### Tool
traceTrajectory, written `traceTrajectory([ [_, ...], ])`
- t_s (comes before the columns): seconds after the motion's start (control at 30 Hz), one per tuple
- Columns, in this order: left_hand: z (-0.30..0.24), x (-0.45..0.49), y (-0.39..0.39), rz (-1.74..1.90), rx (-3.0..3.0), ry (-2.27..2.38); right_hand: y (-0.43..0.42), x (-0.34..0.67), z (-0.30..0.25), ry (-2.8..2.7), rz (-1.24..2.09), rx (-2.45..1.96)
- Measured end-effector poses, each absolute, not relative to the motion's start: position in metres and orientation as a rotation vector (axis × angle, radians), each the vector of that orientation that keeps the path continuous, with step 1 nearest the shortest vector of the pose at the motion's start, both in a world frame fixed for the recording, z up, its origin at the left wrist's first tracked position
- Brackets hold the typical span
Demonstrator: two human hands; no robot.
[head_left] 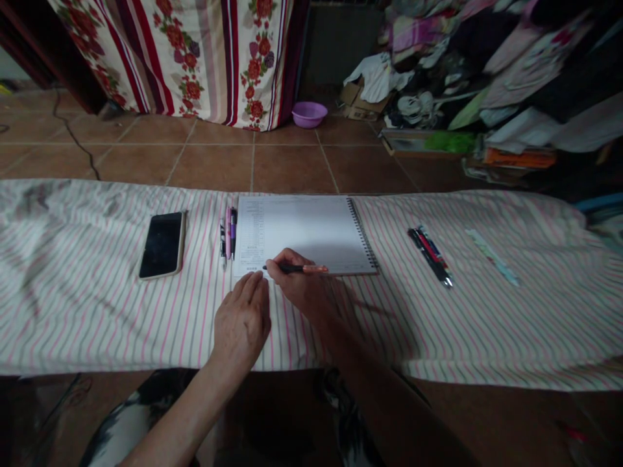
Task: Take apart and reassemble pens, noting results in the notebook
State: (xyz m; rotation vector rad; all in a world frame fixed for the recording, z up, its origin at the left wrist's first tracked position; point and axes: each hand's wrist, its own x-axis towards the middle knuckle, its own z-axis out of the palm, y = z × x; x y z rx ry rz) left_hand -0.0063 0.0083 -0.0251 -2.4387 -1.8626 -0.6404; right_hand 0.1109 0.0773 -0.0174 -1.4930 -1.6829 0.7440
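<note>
A spiral-bound notebook (311,227) lies open on the striped cloth, its wire binding along the right side. Small print fills a narrow column at the page's left; most of the rest is white. My right hand (296,279) grips a pen (292,268) with a dark front and an orange-pink back part, its tip pointing left at the page's lower left. My left hand (244,314) lies flat, palm down, fingertips resting on the page's lower left edge. Its fingers are stretched out and hold nothing.
Several pens (228,235) lie left of the notebook, near a phone (163,244). More pens (431,256) and a pale slim strip (492,256) lie to the right on the striped cloth (195,324). Beyond are a purple basin (309,115), a floral curtain (204,58) and piled clothes.
</note>
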Motion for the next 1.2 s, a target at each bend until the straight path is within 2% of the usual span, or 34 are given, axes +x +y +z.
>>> traceTrajectory([
  [0.83,-0.028,-0.01,0.009,-0.778,-2.48,-1.829,0.084,0.11,-0.031,-1.533,0.878,-1.459],
  [1.2,-0.029,-0.01,0.008,-0.714,-2.472,-1.85,0.082,0.111,-0.025,-1.599,0.875,-1.463],
])
